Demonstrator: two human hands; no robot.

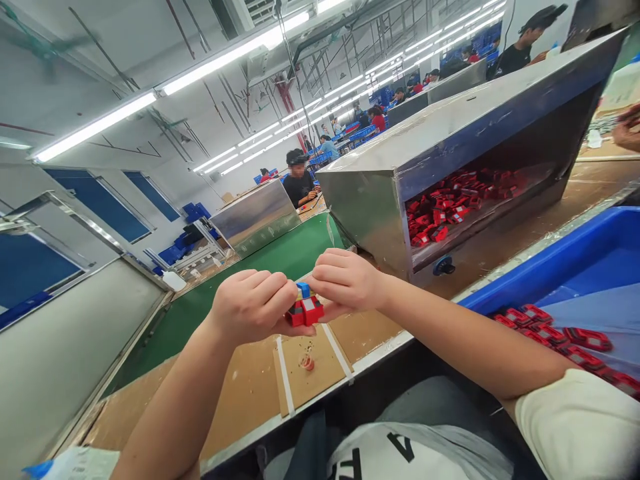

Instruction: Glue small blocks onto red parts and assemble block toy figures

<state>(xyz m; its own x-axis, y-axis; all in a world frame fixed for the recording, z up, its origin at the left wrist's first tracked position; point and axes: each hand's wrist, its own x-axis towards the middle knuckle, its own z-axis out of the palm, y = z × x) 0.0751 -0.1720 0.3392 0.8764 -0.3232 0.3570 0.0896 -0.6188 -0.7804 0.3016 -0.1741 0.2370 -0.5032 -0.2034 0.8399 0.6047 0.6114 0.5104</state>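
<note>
Above the front of the workbench, both hands are closed around a small red plastic casing (306, 311). It has black parts, a pale square on its front and a blue piece (303, 290) at its top. My left hand (255, 301) grips it from the left, with the thumb side against it. From the right, my right hand (347, 283) holds it, fingers curled over near the blue piece. The fingers hide much of the casing, so its exact kind does not show.
A metal bin (360, 213) at right holds many red and black casings (450, 203). A blue crate (560, 260) with more casings (555, 333) stands nearer. The green conveyor belt (200, 303) runs behind my hands. A cardboard piece (320, 373) lies on the bench. A person (299, 180) sits beyond.
</note>
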